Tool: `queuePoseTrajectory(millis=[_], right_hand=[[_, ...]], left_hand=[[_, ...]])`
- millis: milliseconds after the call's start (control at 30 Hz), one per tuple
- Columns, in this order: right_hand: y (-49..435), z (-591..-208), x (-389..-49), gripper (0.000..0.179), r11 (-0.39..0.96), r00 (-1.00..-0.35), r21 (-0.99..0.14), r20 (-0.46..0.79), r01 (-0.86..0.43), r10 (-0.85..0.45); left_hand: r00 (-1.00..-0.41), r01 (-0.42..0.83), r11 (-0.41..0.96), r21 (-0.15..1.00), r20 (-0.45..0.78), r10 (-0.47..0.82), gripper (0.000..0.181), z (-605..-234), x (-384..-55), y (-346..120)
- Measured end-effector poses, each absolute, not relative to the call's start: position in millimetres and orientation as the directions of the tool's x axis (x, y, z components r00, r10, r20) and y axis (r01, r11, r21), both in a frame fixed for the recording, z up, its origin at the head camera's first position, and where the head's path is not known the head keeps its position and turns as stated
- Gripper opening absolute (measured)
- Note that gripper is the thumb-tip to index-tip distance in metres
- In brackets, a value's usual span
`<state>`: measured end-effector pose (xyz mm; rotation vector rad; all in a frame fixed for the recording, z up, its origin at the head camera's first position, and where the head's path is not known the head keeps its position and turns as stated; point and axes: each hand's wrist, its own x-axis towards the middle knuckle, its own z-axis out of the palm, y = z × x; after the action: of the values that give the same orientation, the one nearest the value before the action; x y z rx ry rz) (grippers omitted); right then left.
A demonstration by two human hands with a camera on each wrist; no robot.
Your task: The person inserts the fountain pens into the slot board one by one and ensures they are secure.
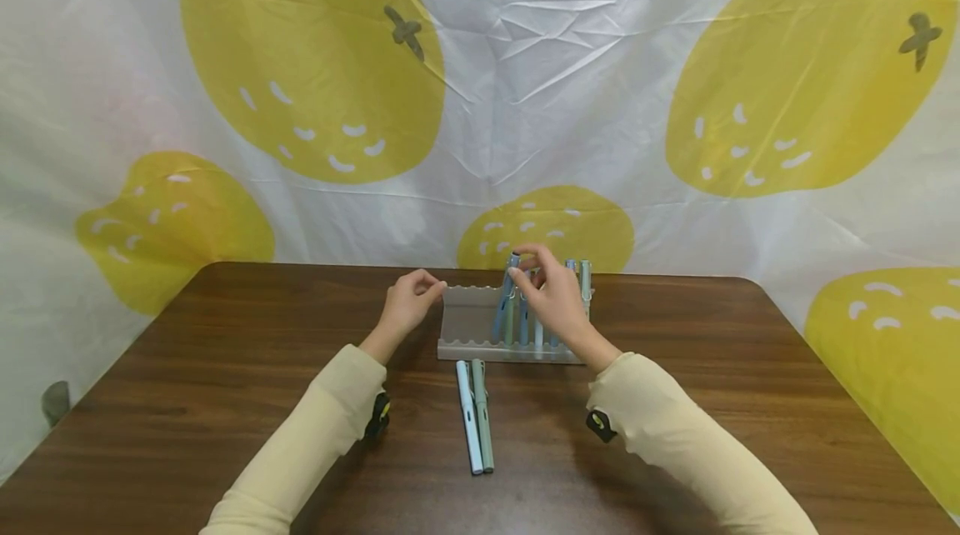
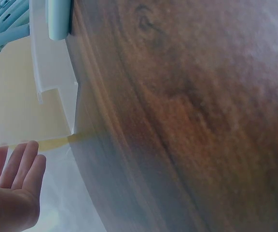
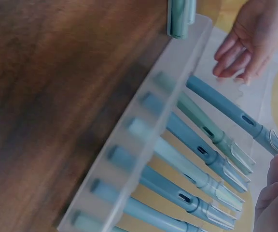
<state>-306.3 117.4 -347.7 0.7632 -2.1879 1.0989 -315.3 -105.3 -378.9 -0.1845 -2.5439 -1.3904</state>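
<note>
A clear plastic pen rack [image 1: 467, 322] with scalloped edges stands toward the back of the table. My left hand [image 1: 407, 303] pinches its upper left corner between thumb and fingers. With thumb and fingertips, my right hand [image 1: 557, 299] grips a blue pen [image 3: 226, 106] near its clip end. That pen leans in the rack, its lower end at the front ledge. To its right several blue and green pens [image 3: 192, 133] stand in a row, partly hidden by the right hand in the head view. A light blue pen [image 1: 469, 418] and a green pen [image 1: 483, 422] lie side by side before the rack.
The brown wooden table [image 1: 300, 302] ends just behind the rack. A white curtain [image 1: 487, 135] with yellow fruit prints hangs at its back edge. Dark wrist cameras [image 1: 377, 416] sit at both sleeves.
</note>
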Motion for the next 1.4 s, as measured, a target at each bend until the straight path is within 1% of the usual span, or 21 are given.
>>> queuePoseTrajectory(millis=[200,567,800,900,1033,1133,1400], right_hand=[[114.4,-354.6,-305.6,0.025,0.527,-0.658,-0.467,0.705,-0.711,-0.263],[112.9,-358.1,-309.9,0.025,0.529,-0.708,-0.510,0.648,-0.678,-0.282],[110.5,-360.6,-313.4,0.025,0.524,-0.702,-0.503,0.645,-0.688,-0.302],[109.9,-361.2,-315.2,0.030,0.558,-0.698,-0.464,0.634,-0.688,-0.333],[110.7,-362.0,-316.5,0.045,0.625,-0.699,-0.386,0.601,-0.679,-0.388],[111.9,-362.0,-317.2,0.052,0.655,-0.702,-0.349,0.583,-0.670,-0.408],[113.8,-359.9,-317.9,0.054,0.696,-0.754,-0.357,0.510,-0.623,-0.413]], left_hand=[[-0.963,0.225,0.541,0.810,0.269,-0.002,0.020,-378.9,-315.5,-105.2],[-0.965,0.221,0.534,0.816,0.262,-0.001,0.020,-379.9,-315.6,-105.2],[-0.964,0.222,0.525,0.822,0.265,-0.007,0.018,-379.8,-316.3,-105.2],[-0.963,0.229,0.529,0.817,0.270,0.000,0.019,-380.1,-316.9,-105.7],[-0.963,0.228,0.534,0.814,0.268,0.003,0.021,-379.8,-316.4,-105.8],[-0.964,0.226,0.534,0.814,0.267,0.001,0.021,-379.8,-316.1,-105.7],[-0.964,0.220,0.532,0.818,0.265,-0.009,0.018,-379.7,-316.4,-105.4]])
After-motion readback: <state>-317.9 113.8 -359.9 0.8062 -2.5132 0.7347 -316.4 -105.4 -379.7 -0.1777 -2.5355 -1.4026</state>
